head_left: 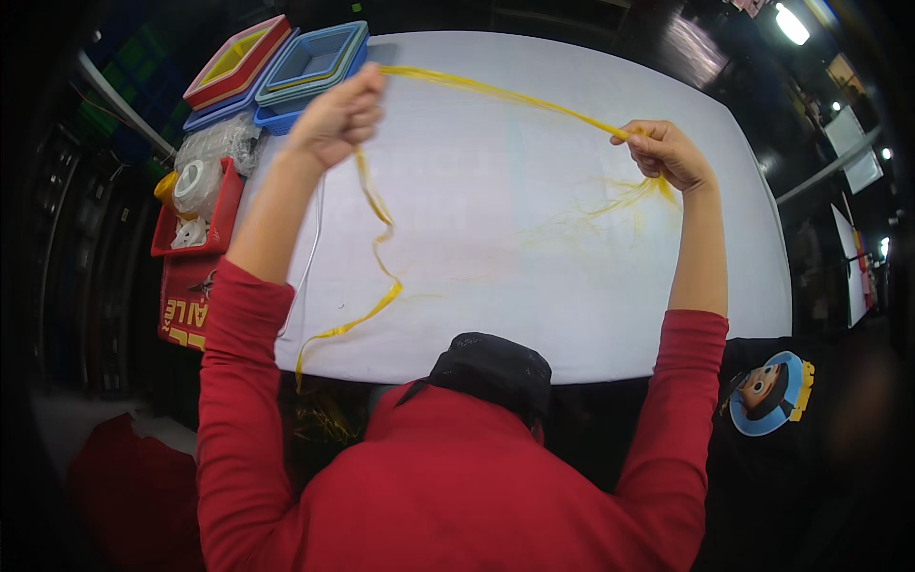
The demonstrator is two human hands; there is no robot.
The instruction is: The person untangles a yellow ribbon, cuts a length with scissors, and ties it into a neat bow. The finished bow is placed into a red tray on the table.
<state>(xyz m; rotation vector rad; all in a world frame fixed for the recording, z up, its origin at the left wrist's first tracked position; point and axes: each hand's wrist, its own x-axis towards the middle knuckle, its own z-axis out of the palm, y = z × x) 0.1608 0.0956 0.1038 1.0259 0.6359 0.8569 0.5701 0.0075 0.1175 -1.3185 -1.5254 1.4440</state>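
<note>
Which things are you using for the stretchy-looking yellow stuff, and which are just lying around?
In use:
- yellow strands, stretched between the left-hand grip and right-hand grip
- white tabletop underneath

Probably just lying about, since no hand touches them:
- stacked plastic trays
- red tray
- white roll inside it

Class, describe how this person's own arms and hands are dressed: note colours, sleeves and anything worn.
The left sleeve and right sleeve are plain red, creased cloth, ending partway along the forearms, which are bare beyond. The left hand and right hand wear no gloves. No watch or bracelet shows at either wrist; the left hand is slightly blurred.
</note>
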